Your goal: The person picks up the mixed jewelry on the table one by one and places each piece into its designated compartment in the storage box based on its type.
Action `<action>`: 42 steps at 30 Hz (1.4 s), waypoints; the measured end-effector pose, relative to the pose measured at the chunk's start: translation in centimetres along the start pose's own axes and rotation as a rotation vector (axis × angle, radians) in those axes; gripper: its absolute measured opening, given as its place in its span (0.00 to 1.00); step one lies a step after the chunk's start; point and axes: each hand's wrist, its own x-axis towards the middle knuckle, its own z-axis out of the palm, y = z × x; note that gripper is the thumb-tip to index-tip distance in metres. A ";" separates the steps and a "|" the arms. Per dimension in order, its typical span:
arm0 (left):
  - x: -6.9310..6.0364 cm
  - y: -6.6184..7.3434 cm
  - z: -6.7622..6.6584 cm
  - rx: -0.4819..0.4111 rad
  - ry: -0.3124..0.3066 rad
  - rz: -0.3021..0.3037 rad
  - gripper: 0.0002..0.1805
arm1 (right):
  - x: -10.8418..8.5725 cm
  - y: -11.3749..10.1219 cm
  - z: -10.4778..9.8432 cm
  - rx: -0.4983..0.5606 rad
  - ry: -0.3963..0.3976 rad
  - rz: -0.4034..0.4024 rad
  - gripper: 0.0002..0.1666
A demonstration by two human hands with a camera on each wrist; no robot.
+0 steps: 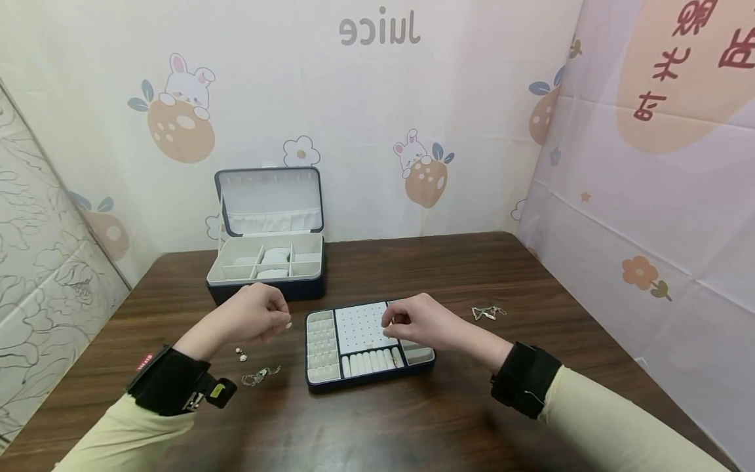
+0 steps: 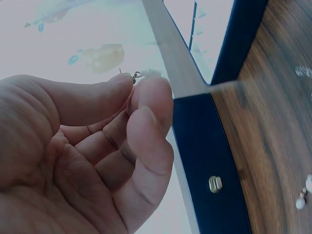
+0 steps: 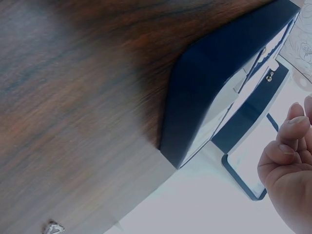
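Note:
In the head view my left hand [image 1: 257, 312] is raised left of the jewelry tray [image 1: 324, 375], pinching a small earring [image 1: 289, 325] with a white drop. The left wrist view shows the metal hook of the earring [image 2: 137, 75] between thumb and index fingertips. My right hand [image 1: 421, 321] hovers over the tray's right part, its fingers loosely bent with nothing visible between them. White ring rolls [image 1: 373, 362] line the tray's front, beside a dotted white panel [image 1: 361, 328]. Another earring [image 1: 241, 354] with white beads lies on the table at left.
An open navy jewelry box [image 1: 265, 288] with white compartments stands at the back left, its lid raised. A silver chain [image 1: 261, 375] lies left of the tray, and another chain [image 1: 488, 313] lies to the right. Printed curtains hang behind the brown table [image 1: 377, 432].

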 end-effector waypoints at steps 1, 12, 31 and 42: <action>0.1 0.1 0.1 -0.006 0.000 0.001 0.07 | 0.1 -0.1 0.0 0.003 0.003 -0.003 0.05; 1.5 1.3 1.5 -0.022 0.020 0.021 0.07 | 1.2 -1.4 0.0 -0.012 0.017 -0.025 0.06; 3.5 2.7 3.1 0.052 -0.010 -0.037 0.08 | 2.3 -0.9 0.6 -0.150 -0.057 0.024 0.15; 4.2 2.5 3.8 0.030 -0.030 -0.032 0.10 | 1.7 1.4 0.6 -0.273 -0.017 0.282 0.26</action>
